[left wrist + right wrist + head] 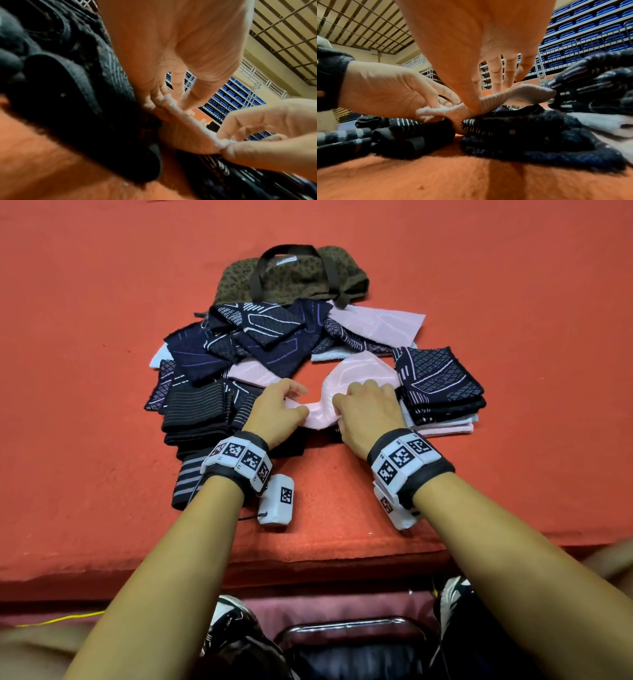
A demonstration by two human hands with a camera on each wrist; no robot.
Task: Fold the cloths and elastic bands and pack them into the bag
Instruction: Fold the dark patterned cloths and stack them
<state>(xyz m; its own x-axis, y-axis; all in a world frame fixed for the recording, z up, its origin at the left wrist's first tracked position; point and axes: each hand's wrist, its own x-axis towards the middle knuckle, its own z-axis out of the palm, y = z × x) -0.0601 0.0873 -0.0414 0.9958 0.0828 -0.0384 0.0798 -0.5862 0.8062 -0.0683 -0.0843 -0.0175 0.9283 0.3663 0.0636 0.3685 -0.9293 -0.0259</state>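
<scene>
A pink cloth (342,374) lies arched on the red table between my hands. My left hand (300,402) pinches its near left corner, and my right hand (342,405) pinches the near edge beside it. In the left wrist view the pink cloth (187,134) stretches from my left hand (173,106) to my right hand (224,144). From the right wrist, my right hand (476,108) grips the pink cloth (523,90) and my left hand (431,112) pinches its end. The brown patterned bag (291,277) lies flat at the back.
A loose pile of navy and pink cloths (253,337) spreads in front of the bag. A folded stack (442,395) sits right of my hands. Folded dark striped bands (195,412) lie on the left. The table's front edge (308,573) is near my forearms.
</scene>
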